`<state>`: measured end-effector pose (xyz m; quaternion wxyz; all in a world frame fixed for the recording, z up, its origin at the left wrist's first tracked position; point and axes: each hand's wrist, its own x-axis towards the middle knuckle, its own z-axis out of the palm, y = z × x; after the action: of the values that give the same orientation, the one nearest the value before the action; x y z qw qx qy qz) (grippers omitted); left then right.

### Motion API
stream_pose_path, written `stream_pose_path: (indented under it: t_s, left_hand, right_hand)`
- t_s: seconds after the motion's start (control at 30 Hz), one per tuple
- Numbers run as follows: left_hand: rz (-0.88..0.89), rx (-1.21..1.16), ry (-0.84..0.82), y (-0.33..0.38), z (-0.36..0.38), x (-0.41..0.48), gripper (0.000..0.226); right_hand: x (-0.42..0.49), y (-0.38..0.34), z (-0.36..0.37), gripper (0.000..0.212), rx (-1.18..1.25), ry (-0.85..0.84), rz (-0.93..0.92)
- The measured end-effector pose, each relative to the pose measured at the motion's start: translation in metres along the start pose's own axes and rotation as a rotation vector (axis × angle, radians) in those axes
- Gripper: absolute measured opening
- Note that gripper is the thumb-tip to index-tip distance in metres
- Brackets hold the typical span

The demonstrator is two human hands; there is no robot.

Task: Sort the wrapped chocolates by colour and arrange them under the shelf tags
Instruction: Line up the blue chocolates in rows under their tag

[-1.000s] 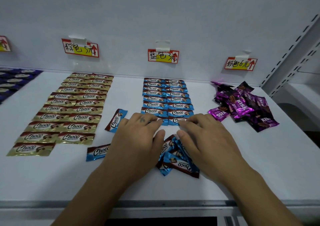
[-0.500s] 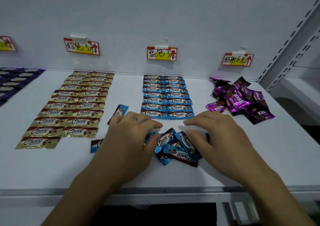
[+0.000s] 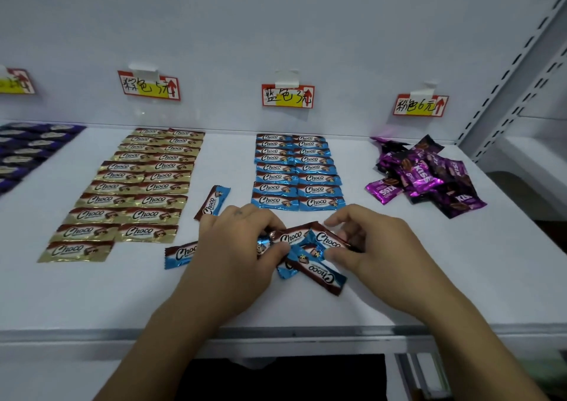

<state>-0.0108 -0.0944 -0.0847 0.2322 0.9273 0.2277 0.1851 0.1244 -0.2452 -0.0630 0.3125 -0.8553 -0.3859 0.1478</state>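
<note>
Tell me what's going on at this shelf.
A person is sorting wrapped chocolates on a white shelf. Both the left hand and right hand pinch at a small heap of loose blue chocolates near the front edge. Behind it, blue rows lie neatly under the blue tag, gold rows sit to the left, and a purple pile on the right is not yet arranged.

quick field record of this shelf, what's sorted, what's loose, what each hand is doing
left hand: pinches a wrapper in the loose blue chocolates
right hand: pinches another wrapper there
loose blue chocolates: small heap at shelf front, between the hands
blue rows: two neat columns under the blue tag
gold rows: two neat columns, left of blue rows
purple pile: unsorted heap at right
stray blue chocolates: two, by the left hand
</note>
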Motion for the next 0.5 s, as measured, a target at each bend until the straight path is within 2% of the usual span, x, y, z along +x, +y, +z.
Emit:
stream_pose_path:
  t_s: [0.1, 0.27, 0.4, 0.5]
  left_hand:
    - [0.0, -0.07, 0.024, 0.001, -0.002, 0.004, 0.005]
    - [-0.017, -0.231, 0.009, -0.002, -0.01, 0.01, 0.009]
    - [-0.223, -0.271, -0.042, -0.001, -0.023, 0.028, 0.006]
    - [-0.329, -0.216, -0.044, -0.002, -0.025, 0.041, 0.007]
  right_hand:
    - [0.004, 0.002, -0.002, 0.016, 0.005, 0.014, -0.043]
    - [0.012, 0.002, -0.012, 0.014, 0.096, -0.008, -0.036]
    - [0.026, -0.004, -0.021, 0.016, 0.052, 0.045, -0.037]
    - [0.036, -0.01, -0.019, 0.019, -0.06, -0.02, -0.05]
